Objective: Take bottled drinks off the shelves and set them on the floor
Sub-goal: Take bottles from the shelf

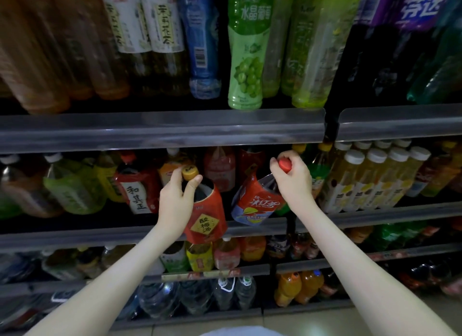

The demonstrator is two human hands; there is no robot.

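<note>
My left hand grips the neck of a dark drink bottle with a yellow cap and a red label, tilted out over the edge of the middle shelf. My right hand holds the red cap and neck of a second dark bottle with a red and blue label, which leans to the left at the shelf's front. Both bottles are partly off the shelf row.
Shelves packed with bottles fill the view: green grape drinks above, yellow juice bottles with white caps at right, water bottles and orange sodas at the bottom. A strip of tiled floor shows below.
</note>
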